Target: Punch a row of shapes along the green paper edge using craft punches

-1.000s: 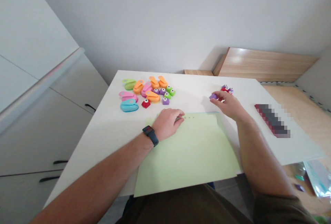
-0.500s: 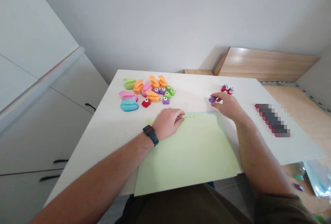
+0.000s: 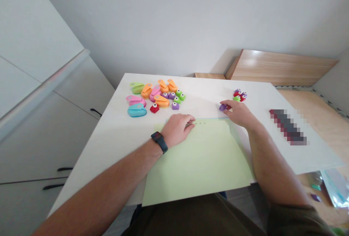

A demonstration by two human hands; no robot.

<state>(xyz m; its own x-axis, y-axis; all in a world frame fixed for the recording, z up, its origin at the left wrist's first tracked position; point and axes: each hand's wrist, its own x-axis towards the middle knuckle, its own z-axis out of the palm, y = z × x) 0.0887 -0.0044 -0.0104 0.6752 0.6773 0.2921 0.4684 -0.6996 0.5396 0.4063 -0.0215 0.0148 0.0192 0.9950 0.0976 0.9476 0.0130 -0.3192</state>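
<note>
My right hand (image 3: 236, 111) pinches a small purple paper punch (image 3: 223, 107) between thumb and fingers, just beyond the far edge of a pale green sheet of paper (image 3: 199, 163). Resting on the sheet's far left part is my left hand (image 3: 178, 130), its fingers bent and a gap showing between thumb and forefinger; I see nothing held in it. A short row of small punched marks (image 3: 200, 123) runs along the sheet's top beside its fingertips. Behind my right hand, several small punches (image 3: 240, 95) in purple, red and green are bunched together.
At the back left of the white table (image 3: 103, 148) lie several larger lever punches, among them a blue one (image 3: 137, 110), and several small ones, including a red one (image 3: 154, 108). A blurred-out dark object (image 3: 289, 128) lies right. White cabinets (image 3: 32, 130) stand left.
My right hand has brought the purple punch slightly toward me and lower, uncovering the green punch in the group behind. My left hand keeps its place on the sheet.
</note>
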